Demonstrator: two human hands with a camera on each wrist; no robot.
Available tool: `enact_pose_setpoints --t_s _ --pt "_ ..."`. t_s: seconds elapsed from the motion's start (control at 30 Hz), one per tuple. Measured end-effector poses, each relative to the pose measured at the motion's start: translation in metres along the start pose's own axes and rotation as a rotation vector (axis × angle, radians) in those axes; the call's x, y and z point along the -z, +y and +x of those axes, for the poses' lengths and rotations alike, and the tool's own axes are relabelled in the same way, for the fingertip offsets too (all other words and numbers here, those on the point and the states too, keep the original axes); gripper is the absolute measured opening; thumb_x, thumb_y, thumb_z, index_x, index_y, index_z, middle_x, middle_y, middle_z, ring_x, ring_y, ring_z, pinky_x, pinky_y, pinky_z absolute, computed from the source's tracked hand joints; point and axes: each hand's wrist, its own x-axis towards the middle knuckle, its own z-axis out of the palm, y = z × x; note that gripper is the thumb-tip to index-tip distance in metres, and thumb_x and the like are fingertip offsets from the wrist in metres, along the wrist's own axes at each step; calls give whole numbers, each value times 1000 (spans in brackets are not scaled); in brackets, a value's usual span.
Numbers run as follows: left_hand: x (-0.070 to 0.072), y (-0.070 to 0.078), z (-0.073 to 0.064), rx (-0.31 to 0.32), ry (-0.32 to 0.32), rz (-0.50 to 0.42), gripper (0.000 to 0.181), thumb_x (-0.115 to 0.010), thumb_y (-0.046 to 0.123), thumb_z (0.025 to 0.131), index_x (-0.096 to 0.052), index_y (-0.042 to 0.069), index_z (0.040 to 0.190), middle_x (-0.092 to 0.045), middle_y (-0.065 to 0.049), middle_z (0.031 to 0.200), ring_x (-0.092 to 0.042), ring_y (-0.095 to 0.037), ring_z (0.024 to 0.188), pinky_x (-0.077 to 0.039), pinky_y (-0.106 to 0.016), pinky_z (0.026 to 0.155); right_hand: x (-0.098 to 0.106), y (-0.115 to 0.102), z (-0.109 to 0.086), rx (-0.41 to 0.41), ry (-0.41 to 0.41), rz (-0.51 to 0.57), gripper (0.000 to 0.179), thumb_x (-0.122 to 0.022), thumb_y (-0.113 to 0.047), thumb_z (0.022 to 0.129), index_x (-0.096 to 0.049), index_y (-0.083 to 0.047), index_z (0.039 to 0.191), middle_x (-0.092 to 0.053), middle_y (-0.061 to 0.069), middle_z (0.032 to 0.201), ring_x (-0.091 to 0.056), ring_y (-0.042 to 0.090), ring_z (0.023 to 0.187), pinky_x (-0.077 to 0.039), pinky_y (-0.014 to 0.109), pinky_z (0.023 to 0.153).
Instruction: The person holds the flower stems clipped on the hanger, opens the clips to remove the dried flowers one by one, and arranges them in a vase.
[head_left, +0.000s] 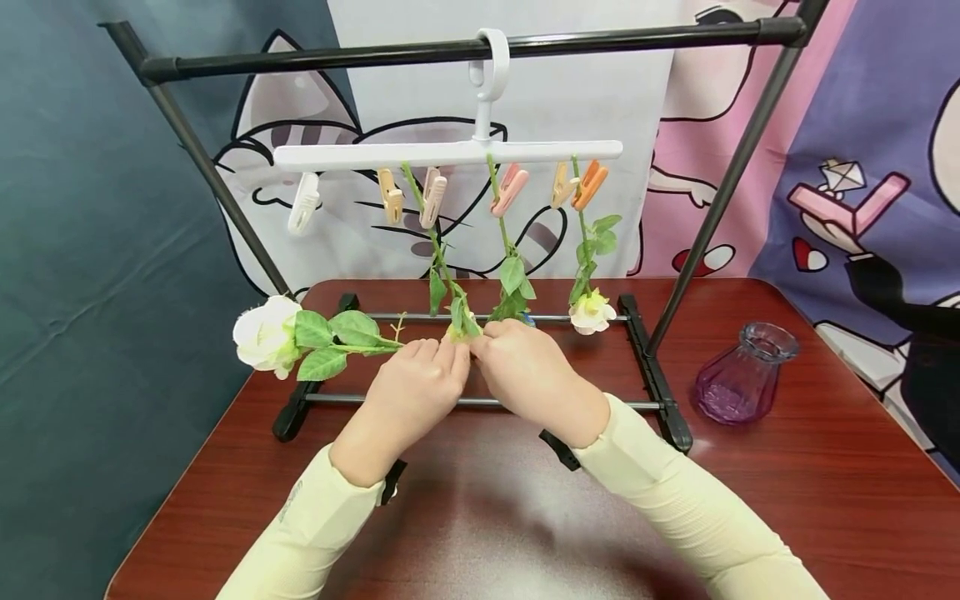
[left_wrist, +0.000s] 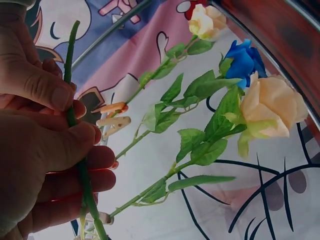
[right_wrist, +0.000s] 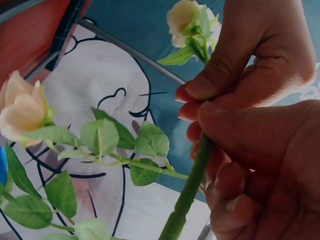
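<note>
A white rose [head_left: 268,335] lies sideways in the air in the head view, its bloom to the left and its stem [right_wrist: 186,205] running to the right. My left hand [head_left: 416,387] pinches that green stem between thumb and fingers. Close beside it, my right hand [head_left: 534,367] pinches the same stem, near its bare end in the left wrist view. Behind the hands, a peach rose [left_wrist: 272,107], a blue rose [left_wrist: 243,62] and a pale rose [head_left: 591,312] hang upside down from clothespins. The hands hide part of the peach and blue blooms in the head view.
A white hanger [head_left: 360,157] hooks over the black rack's top bar [head_left: 375,54]. It carries several clothespins, including a white one [head_left: 303,204], a yellow one [head_left: 390,197] and an orange one [head_left: 589,185]. A purple glass vase [head_left: 738,387] stands at the table's right.
</note>
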Motion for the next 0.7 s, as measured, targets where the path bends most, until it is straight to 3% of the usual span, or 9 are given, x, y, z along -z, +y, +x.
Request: enact_pose_setpoints --t_s 0.1,0.23,0.4,0.53,0.7 --pt "-1 0 -1 5 9 -3 20 -44 0 89 -62 1 80 -55 -6 63 -48 -20 52 -42 -26 52 -3 3 0 18 13 16 13 -65 1 78 -68 -11 84 -63 2 77 -60 22 72 -51 31 59" --pt "3 0 -1 16 21 -33 29 -35 -1 93 -62 -1 83 -52 -6 62 -50 -21 55 -44 -27 55 -5 6 -1 66 47 11 20 -65 1 79 -68 -7 97 -67 3 91 -62 23 77 -51 31 69" --pt "14 1 1 16 50 -59 37 -30 7 99 -65 -2 92 -64 -10 79 -63 -22 73 -52 -30 72 -7 11 -2 116 115 21 14 -64 1 78 -67 -4 91 -67 6 91 -62 24 80 -51 32 74" --pt "23 2 3 9 87 -69 39 -33 20 102 -64 -2 96 -67 -11 88 -65 -22 83 -52 -31 81 -5 17 -6 117 188 70 7 -65 0 78 -65 -5 84 -62 5 78 -60 23 70 -50 32 64" --pt "27 3 2 -7 218 -122 37 -41 25 100 -64 -3 93 -68 -11 88 -66 -21 80 -53 -31 79 2 27 -11 63 231 178 8 -68 -4 81 -59 -5 80 -59 5 75 -58 20 69 -48 33 64"
